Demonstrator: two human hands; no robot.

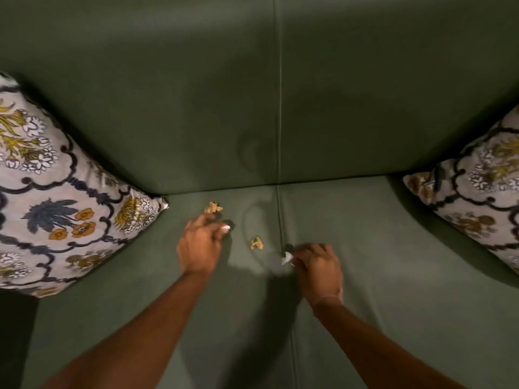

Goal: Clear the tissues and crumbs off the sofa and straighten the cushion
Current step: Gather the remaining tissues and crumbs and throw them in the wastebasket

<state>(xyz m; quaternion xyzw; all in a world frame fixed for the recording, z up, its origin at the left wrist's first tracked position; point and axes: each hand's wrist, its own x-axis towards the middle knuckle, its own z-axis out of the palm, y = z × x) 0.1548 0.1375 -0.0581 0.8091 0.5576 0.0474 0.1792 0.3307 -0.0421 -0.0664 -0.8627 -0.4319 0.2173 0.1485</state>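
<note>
Head view, looking down on a green sofa [379, 262] whose seat carries two small tan crumbs and two patterned cushions. Left hand [200, 244] hovers over the seat towards its back edge, fingers curled loosely inward with a pale nail showing at the thumb side; the picture does not show anything between its fingers, and whether its grip is closed cannot be told. First crumb [213, 207] lies just beyond that hand's fingertips, close to the back edge where seat meets backrest. Second crumb [257, 243] lies between the two hands, beside the seam that divides the seat. Right hand [318, 266] is curled down on the seam, its grip pinched closed on a small white tissue scrap [288, 259], which sticks out at the fingertips. Floral cushion [56, 197] leans tilted in the seat's left corner; a second cushion [477, 197] leans in the right corner. Both forearms are bare.
</note>
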